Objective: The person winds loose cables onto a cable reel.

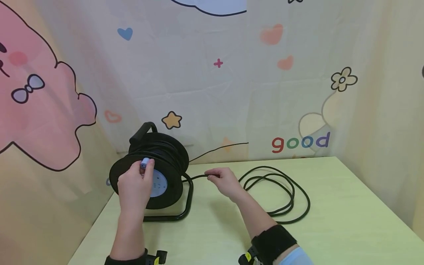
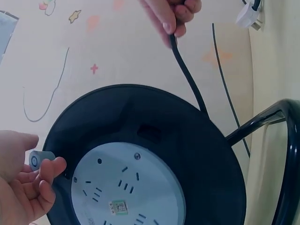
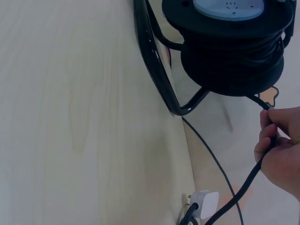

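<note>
A black cable reel (image 1: 173, 184) stands at the left of the table, several turns of cable wound on its drum. Its near side carries a pale blue socket panel (image 2: 117, 183). With thumb and fingers, my left hand (image 1: 134, 187) holds the small grey-blue crank knob (image 2: 41, 160) near the rim of that side. To the right of the reel, my right hand (image 1: 226, 183) grips the black cable (image 3: 246, 185) between thumb and curled fingers. From this hand one stretch leads to the drum; past it the cable runs into loose loops (image 1: 308, 200).
The reel rests on a black tubular stand (image 1: 190, 195) with a carry handle (image 1: 140, 134) on top. A white plug (image 3: 206, 204) lies on the table by the cable's loose part. A printed curtain (image 1: 212, 92) hangs behind the pale table (image 1: 347, 221), with a thin dark line across it.
</note>
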Available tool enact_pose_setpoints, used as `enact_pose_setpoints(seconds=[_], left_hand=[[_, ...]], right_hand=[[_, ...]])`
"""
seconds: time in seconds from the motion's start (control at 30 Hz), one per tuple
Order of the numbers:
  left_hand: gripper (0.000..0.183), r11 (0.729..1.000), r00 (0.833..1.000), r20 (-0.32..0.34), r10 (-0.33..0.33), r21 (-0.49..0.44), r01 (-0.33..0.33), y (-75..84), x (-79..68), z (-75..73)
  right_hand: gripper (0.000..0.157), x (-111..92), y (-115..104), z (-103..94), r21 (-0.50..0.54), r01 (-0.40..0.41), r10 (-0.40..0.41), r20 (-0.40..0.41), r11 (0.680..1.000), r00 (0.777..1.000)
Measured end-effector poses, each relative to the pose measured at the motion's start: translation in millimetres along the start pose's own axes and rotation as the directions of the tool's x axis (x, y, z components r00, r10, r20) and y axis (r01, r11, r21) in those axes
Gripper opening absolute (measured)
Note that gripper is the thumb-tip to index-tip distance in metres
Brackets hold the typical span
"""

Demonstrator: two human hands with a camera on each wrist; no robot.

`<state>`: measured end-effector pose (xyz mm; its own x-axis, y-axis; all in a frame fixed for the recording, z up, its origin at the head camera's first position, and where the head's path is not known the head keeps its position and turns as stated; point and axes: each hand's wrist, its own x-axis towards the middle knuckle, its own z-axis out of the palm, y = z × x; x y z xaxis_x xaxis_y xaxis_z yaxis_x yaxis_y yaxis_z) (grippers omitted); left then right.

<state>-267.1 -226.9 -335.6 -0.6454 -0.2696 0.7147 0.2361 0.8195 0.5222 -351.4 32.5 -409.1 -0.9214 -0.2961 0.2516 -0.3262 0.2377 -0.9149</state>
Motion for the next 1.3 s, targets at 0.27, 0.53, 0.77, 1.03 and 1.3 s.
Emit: enact_pose_setpoints(seconds=[0.27, 0.53, 0.77, 1.03, 1.3], left_hand=[[0.041, 0.999, 0.998, 0.066, 0.021, -0.026, -0.02, 2.1, -0.8, 8.0], [0.048, 0.997, 0.982, 0.18, 0.049, -0.069, -0.037, 5.8, -2.0, 12.0], [0.048, 0.997, 0.983, 0.177, 0.056, -0.065, -0.046, 5.6, -2.2, 11.9], [0.048, 0.997, 0.985, 0.159, 0.07, -0.053, -0.063, 4.6, -3.2, 10.9], [0.049, 0.996, 0.985, 0.149, 0.084, -0.033, -0.08, 3.7, -3.0, 12.6]], right_hand=[[0.023, 7.5, -1.9, 11.6, -0.097, 0.024, -0.019, 0.052, 0.995, 0.998], [0.022, 12.2, -0.7, 21.6, -0.156, 0.031, -0.016, 0.095, 0.987, 0.995], [0.023, 12.9, -2.7, 23.0, -0.207, 0.062, -0.04, 0.111, 0.976, 0.993], [0.021, 10.7, -4.8, 10.8, -0.393, 0.157, -0.089, 0.186, 0.906, 0.979], [0.012, 5.5, -5.4, -20.8, -0.579, 0.13, -0.05, 0.152, 0.805, 0.987]])
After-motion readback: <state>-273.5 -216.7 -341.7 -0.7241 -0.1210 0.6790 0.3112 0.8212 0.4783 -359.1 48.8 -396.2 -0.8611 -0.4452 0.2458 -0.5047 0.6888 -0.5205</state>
